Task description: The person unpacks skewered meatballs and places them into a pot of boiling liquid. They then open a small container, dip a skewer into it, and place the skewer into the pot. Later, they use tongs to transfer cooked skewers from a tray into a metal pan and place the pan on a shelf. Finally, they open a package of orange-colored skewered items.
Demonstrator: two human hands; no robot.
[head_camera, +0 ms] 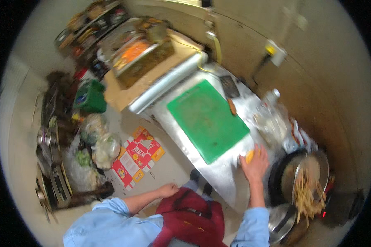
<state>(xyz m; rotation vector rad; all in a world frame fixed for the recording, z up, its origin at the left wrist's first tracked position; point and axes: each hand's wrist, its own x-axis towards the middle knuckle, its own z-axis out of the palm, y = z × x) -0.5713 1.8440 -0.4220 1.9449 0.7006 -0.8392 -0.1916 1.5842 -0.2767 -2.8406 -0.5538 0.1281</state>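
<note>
My right hand (255,163) reaches over the steel worktop (216,174), its fingers around a small yellow object (250,156). Blur and the fingers hide what it is. My left hand (168,190) hangs low beside the dark red apron (191,213), fingers curled, with nothing visible in it. A green cutting board (208,122) lies on the worktop just beyond my right hand. Along its far right edge rests a cleaver (229,86) with a wooden handle (231,107). Clear plastic bags (270,123) and a bottle (271,96) stand against the wall.
A black pan (278,179), a strainer of pale strips (309,197) and a steel bowl (279,220) are at right. A film roll (168,83) and metal food container (142,61) sit beyond the board. Flattened red cardboard (139,156) and bagged vegetables (105,151) lie left.
</note>
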